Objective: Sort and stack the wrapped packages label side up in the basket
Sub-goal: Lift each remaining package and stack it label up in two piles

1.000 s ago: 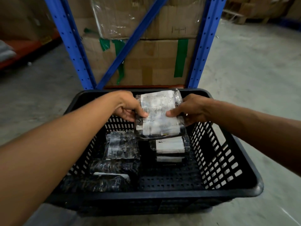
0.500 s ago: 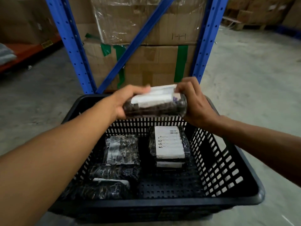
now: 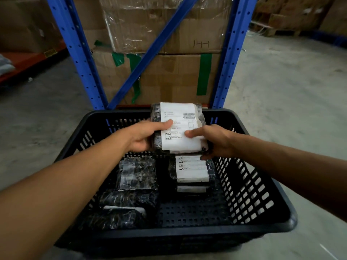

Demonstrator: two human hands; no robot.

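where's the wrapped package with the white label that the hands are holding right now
In the head view, the black plastic-wrapped package with the white label is held label up between the left hand and right hand, above the labelled stack inside the black basket.

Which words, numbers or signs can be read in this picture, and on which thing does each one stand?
"HH", or perhaps "I-I-I": hand-drawn strokes on the upper cardboard box.
Held package, white label: a barcode and printed lines, too small to read.
Top package of the stack in the basket: printed rows with small icons, too small to read.
Yellow tag on the orange shelf beam: blurred, unreadable.
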